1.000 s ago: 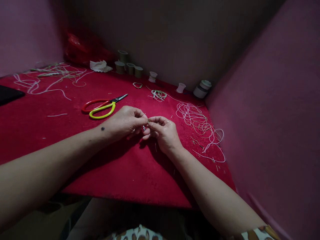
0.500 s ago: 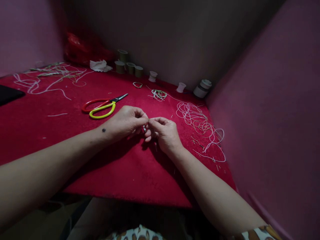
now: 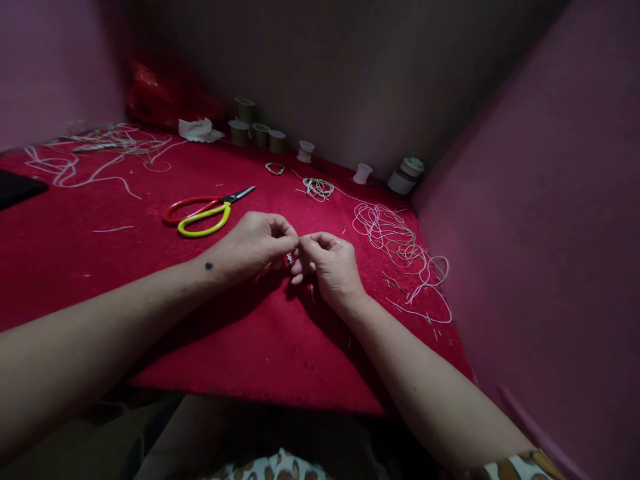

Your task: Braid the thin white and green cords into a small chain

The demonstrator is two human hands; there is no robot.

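Observation:
Over the middle of the red cloth, my left hand (image 3: pixel 257 241) and my right hand (image 3: pixel 331 263) meet with their thumbs and forefingers pinched together. Between them hangs a small pale braided cord (image 3: pixel 289 259), mostly hidden by the fingers. Both hands are closed on it, the fingertips touching or nearly so. Left of my left hand lies a pair of scissors (image 3: pixel 205 217) with one red and one yellow handle, blades pointing away to the right. Beyond the hands rest a small braided loop (image 3: pixel 275 169) and a green and white cord bundle (image 3: pixel 319 189).
Loose cord lies tangled at the right (image 3: pixel 385 230) and at the far left (image 3: pixel 105 157). Several green spools (image 3: pixel 240 133), white spools (image 3: pixel 305 152), a jar (image 3: pixel 406 176), a crumpled tissue (image 3: pixel 201 131) and a red bag (image 3: pixel 165 93) line the back. A dark flat object (image 3: pixel 20 188) sits left.
My fingers have shifted very slightly, and a bit more of the pale braid shows between them. The pinch stays closed; scissors and cords lie where they were.

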